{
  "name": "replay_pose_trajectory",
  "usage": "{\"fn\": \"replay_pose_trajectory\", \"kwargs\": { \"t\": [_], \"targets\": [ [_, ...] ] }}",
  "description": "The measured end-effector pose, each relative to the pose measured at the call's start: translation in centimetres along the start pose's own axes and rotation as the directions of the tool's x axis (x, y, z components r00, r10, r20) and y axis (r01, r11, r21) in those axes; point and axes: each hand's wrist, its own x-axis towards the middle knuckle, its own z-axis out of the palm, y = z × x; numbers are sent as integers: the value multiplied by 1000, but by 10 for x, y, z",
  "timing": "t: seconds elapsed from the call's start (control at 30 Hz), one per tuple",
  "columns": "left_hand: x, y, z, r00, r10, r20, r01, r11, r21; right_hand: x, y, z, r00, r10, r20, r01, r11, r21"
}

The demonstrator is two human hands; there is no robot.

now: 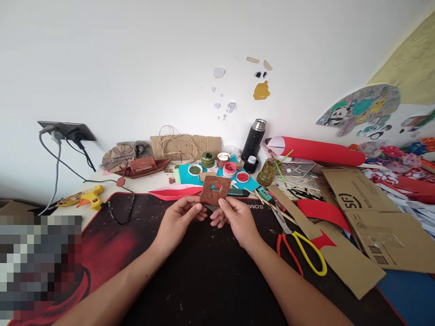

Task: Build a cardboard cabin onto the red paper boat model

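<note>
— Two hands on one small piece: the left hand (pixel 178 217) and the right hand (pixel 234 219) both pinch the brown square frame (pixel 213 190) by its lower edge, held upright above the dark mat (pixel 204 271), in the middle of the table (pixel 142 183). Fingers (pixel 197 209) are closed on the bottom corners, thumbs toward the person.

— How would you handle it well from here?

— My judgement: keep the grip at the edges, as it is. The brown surface looks painted, and whether it is dry I cannot tell, so fingertips should stay off the face. The cut-out window in its middle leaves thin bars, which would likely bend if squeezed.

— Anything close by to mind?

— Just beyond it lie a pink paper piece (pixel 173 192) and the open paint pots (pixel 229 169) on teal paper, so tilting the frame far forward risks a smear. Scissors (pixel 299 246) lie to the right on the mat, a glue gun (pixel 89 196) well off to the left.

— Only the head view here?

— Yes, nothing else to check.
</note>
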Motion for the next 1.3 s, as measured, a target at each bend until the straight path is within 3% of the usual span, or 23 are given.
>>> {"fn": "replay_pose_trajectory", "kwargs": {
  "t": [0.63,0.93,1.07,1.3],
  "targets": [
    [3,-3,-1,1000,-3,-2,3,999,36,0,-1,1,1000,17,-15,-16,999,31],
    [6,-7,-11,989,135,-66,-110,950,292,-2,-7,1,996,89,-20,-86,986,144],
    [5,-6,-10,988,139,-69,-119,964,238,-2,-7,1,993,114,3,-113,979,170],
    [2,-4,-5,997,-33,-76,33,999,-8,-3,-5,3,988,147,52,-154,973,174]
  ]
}}
